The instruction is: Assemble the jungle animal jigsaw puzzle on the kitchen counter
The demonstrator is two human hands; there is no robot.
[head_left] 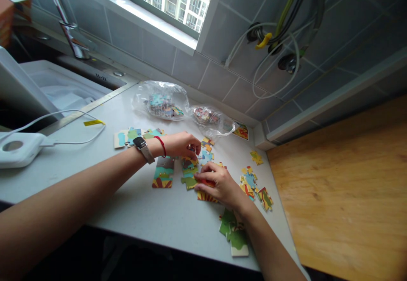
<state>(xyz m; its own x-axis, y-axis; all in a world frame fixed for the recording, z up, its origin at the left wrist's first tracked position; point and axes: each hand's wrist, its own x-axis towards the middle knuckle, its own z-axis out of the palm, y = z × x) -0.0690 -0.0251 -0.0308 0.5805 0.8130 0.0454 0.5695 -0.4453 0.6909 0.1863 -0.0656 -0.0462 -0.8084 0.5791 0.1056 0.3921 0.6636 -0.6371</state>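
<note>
Multicoloured flat jigsaw pieces, a green-and-yellow column (190, 173), centre of the frame, lying on a pale grey smooth bench (127, 215). Left hand (183, 144): above the column's upper end, fingers curled; whether it grips a piece cannot be told. Right hand (220, 182): thumb and fingertips at the column's right edge, touching; firm hold uncertain. Grey-topped rectangular jigsaw section (163, 173): just left of the column. Green jigsaw cluster (238, 239): lower right. Two clear plastic bags (162, 101) of pieces: upper centre. White plastic device with cable (20, 149): left edge.
</note>
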